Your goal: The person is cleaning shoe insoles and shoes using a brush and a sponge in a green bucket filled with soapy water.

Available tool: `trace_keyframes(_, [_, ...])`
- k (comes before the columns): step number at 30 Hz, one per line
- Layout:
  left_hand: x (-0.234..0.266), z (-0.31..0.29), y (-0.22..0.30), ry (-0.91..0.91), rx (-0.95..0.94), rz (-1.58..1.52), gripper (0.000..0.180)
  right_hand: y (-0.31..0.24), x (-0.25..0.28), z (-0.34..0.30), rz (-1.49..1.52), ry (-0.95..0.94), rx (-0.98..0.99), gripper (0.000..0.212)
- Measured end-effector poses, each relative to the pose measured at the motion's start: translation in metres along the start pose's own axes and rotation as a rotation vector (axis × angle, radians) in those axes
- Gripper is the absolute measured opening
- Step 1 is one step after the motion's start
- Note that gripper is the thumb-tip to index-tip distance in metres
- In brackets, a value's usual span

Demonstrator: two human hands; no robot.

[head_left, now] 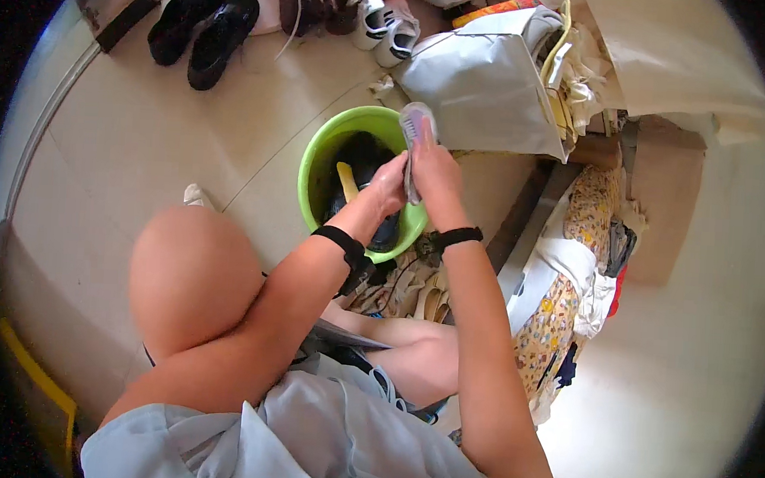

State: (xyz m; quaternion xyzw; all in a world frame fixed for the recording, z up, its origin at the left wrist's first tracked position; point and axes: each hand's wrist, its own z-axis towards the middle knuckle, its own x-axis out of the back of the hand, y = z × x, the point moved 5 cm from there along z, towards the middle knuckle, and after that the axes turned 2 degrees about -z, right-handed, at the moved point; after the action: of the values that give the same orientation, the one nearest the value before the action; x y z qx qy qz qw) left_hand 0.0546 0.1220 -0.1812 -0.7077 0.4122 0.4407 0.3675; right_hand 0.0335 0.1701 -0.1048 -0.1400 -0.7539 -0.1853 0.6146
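Over the right rim of the green bucket [312, 162], a slim pale piece [414, 124], apparently a shoe or its sole, was gripped by the fingers of the right hand [438, 171], its pink-tinged end turned away from the body. Against the lower end the left hand [388, 187] was brought close; whether its fingers were closed on the piece or only braced beside it could not be told. For good control, it was judged, the piece was best steadied firmly by one hand and tilted by the other, low over the bucket so that any drips were caught. Inside the bucket a yellow handle-like thing [347, 181] was seen among dark items [368, 152]. Beyond the bucket, white sneakers [386, 31] were placed, with black shoes [207, 32] farther to its left.
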Motion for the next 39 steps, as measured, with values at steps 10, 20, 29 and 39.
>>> trace_keyframes(10, [0.027,-0.011,0.051,-0.030,-0.058,-0.171,0.060,-0.047,-0.013,-0.084,0.103,-0.115,0.087,0.051])
trace_keyframes(20, [-0.009,-0.001,0.020,0.003,-0.097,-0.176,0.035,-0.001,0.011,-0.010,-0.016,0.026,-0.054,0.053])
trace_keyframes(29, [0.029,0.010,0.032,0.059,-0.099,-0.192,0.036,-0.021,-0.008,-0.090,0.203,0.066,0.101,0.054])
trace_keyframes(39, [0.003,-0.003,0.013,0.057,-0.071,-0.135,0.038,0.018,-0.003,0.005,0.454,0.122,-0.092,0.066])
